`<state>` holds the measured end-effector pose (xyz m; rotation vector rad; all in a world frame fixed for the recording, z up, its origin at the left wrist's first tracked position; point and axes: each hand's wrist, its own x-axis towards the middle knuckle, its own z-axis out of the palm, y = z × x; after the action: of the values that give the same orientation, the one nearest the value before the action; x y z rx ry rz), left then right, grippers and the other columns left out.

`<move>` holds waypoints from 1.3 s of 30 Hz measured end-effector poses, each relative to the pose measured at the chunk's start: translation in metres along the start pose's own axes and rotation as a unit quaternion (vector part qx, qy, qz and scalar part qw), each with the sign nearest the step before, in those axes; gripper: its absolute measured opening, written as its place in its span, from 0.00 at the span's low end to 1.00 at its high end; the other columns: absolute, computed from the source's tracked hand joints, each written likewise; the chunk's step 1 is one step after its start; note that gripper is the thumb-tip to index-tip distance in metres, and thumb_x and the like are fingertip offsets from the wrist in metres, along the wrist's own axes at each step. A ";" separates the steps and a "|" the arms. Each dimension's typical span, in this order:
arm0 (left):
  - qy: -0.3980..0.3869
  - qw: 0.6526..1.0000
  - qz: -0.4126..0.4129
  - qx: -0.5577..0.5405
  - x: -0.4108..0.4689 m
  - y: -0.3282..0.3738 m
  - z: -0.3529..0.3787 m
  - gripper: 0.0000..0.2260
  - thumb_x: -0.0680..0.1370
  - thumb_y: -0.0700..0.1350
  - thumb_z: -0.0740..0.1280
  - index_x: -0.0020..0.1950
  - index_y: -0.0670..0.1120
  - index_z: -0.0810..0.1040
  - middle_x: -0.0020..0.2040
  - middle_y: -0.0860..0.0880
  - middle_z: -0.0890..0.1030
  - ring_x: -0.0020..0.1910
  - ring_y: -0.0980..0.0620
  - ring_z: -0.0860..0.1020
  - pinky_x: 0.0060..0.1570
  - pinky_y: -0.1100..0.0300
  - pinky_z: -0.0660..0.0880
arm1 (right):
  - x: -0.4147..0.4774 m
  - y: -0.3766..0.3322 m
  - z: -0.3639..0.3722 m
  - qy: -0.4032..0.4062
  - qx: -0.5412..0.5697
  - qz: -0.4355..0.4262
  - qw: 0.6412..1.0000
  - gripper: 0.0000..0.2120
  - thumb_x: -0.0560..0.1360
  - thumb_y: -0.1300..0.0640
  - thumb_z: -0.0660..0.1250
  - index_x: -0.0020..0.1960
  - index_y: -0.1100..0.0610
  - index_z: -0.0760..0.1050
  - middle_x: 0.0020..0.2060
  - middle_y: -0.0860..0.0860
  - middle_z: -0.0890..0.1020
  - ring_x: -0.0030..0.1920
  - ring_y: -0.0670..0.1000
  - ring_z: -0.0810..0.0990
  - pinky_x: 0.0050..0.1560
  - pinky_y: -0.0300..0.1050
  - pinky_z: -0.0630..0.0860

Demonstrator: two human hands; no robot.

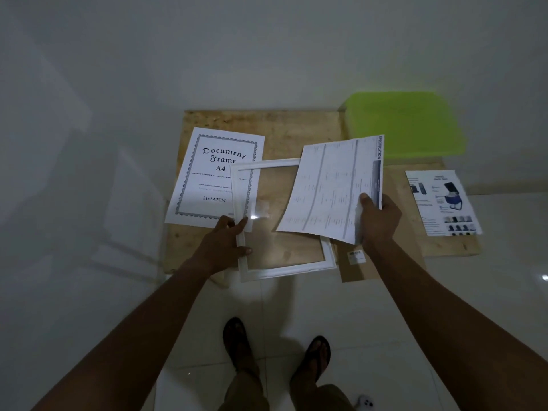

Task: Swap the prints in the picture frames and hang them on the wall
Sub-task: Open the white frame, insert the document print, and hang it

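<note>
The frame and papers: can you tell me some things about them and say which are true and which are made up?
1. The left hand holds the white frame by its left edge. True.
2. The right hand is empty. False: it holds the specification sheet above the frame.
3. The sheet reading "Document Frame A4" lies on the wooden board, partly under the frame. True.
4. The green lid sits at the near left of the board. False: it is at the far right.
5. The leaflet with product pictures is inside the frame. False: it lies apart, to the right.
</note>
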<state>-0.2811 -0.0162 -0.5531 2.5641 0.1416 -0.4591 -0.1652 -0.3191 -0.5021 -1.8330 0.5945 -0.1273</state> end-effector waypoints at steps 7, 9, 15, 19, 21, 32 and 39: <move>-0.005 0.999 -0.030 -0.009 -0.001 0.005 -0.006 0.35 0.76 0.56 0.71 0.79 0.53 0.60 0.66 0.46 0.67 0.63 0.46 0.72 0.61 0.54 0.71 | -0.009 -0.005 -0.002 -0.002 -0.014 -0.011 1.000 0.06 0.76 0.56 0.70 0.52 0.55 0.78 0.45 0.50 0.82 0.47 0.53 0.82 0.54 0.51 0.80; 0.009 0.999 -0.040 0.002 -0.001 0.009 -0.008 0.32 0.77 0.57 0.69 0.78 0.54 0.63 0.64 0.46 0.70 0.62 0.47 0.73 0.60 0.53 0.72 | -0.009 -0.010 -0.006 -0.012 -0.016 -0.023 1.000 0.03 0.76 0.57 0.70 0.49 0.54 0.79 0.41 0.47 0.82 0.44 0.51 0.82 0.54 0.53 0.81; 0.164 0.981 -0.052 0.085 0.002 0.030 -0.019 0.19 0.73 0.55 0.73 0.61 0.50 0.81 0.58 0.43 0.75 0.53 0.42 0.78 0.47 0.49 0.77 | -0.007 -0.040 -0.031 0.036 -0.047 -0.130 0.990 0.06 0.77 0.57 0.69 0.50 0.57 0.83 0.37 0.48 0.80 0.41 0.51 0.80 0.47 0.47 0.77; 0.121 0.988 0.026 0.097 0.022 0.075 -0.019 0.17 0.72 0.49 0.74 0.59 0.47 0.83 0.55 0.42 0.78 0.51 0.40 0.80 0.47 0.48 0.78 | -0.003 -0.054 -0.063 0.144 -0.078 -0.170 0.972 0.11 0.79 0.54 0.64 0.53 0.57 0.83 0.42 0.53 0.84 0.48 0.56 0.82 0.48 0.45 0.76; 0.091 0.991 0.068 0.078 0.031 0.107 -0.010 0.18 0.73 0.49 0.73 0.61 0.46 0.82 0.58 0.42 0.78 0.55 0.40 0.78 0.52 0.48 0.76 | 0.000 -0.056 -0.083 0.201 -0.078 -0.152 0.965 0.15 0.81 0.54 0.63 0.62 0.56 0.82 0.51 0.54 0.86 0.53 0.55 0.82 0.51 0.41 0.72; -0.028 0.989 0.109 0.101 0.071 0.283 0.080 0.31 0.74 0.58 0.69 0.75 0.54 0.66 0.77 0.47 0.63 0.74 0.44 0.63 0.68 0.48 0.65 | 0.059 -0.008 -0.198 0.268 -0.286 -0.244 0.887 0.18 0.79 0.56 0.63 0.68 0.48 0.77 0.64 0.48 0.79 0.56 0.56 0.76 0.44 0.50 0.76; -0.052 0.986 0.032 0.156 0.077 0.308 0.118 0.36 0.73 0.62 0.68 0.76 0.53 0.59 0.78 0.46 0.54 0.75 0.41 0.56 0.66 0.45 0.65 | 0.097 0.067 -0.195 0.111 -0.448 -0.215 0.861 0.16 0.79 0.54 0.64 0.67 0.52 0.75 0.64 0.54 0.77 0.55 0.59 0.77 0.37 0.48 0.74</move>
<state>-0.1853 -0.3405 -0.5268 2.8304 -0.0543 -0.6325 -0.1757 -0.5465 -0.5152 -2.8814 0.4064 -0.4187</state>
